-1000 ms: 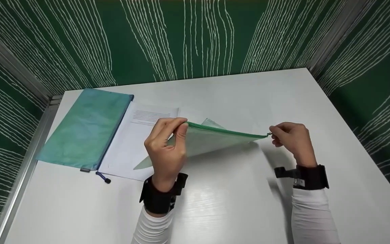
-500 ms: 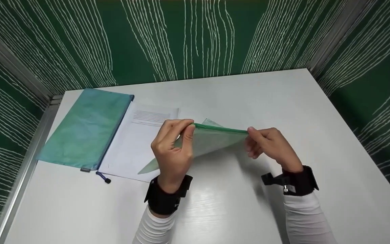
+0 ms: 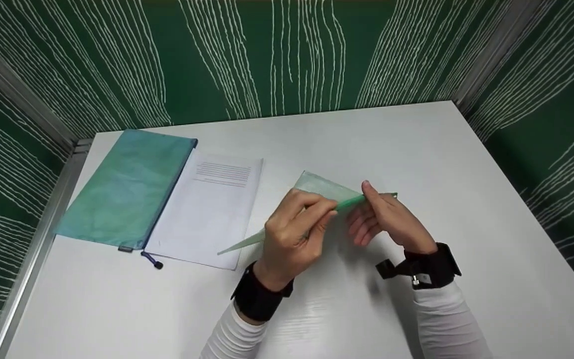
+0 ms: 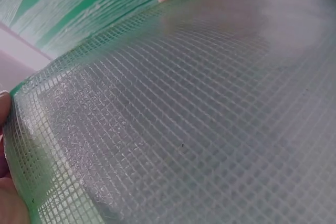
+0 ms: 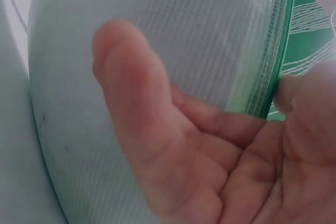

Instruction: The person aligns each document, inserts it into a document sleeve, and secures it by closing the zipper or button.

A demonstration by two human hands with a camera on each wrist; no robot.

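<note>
A green mesh pouch [image 3: 324, 189] is held tilted above the middle of the white tabletop [image 3: 466, 164], its zipper edge pinched by the left hand [image 3: 294, 234] and the right hand [image 3: 386, 219], steadying it between curled fingers.

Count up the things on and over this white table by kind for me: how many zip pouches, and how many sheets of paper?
Zip pouches: 2, a teal one lying flat at the left and a green mesh one held by the left hand and right hand.
Printed paper sheets: 1 visible.
Total: 3.
</note>
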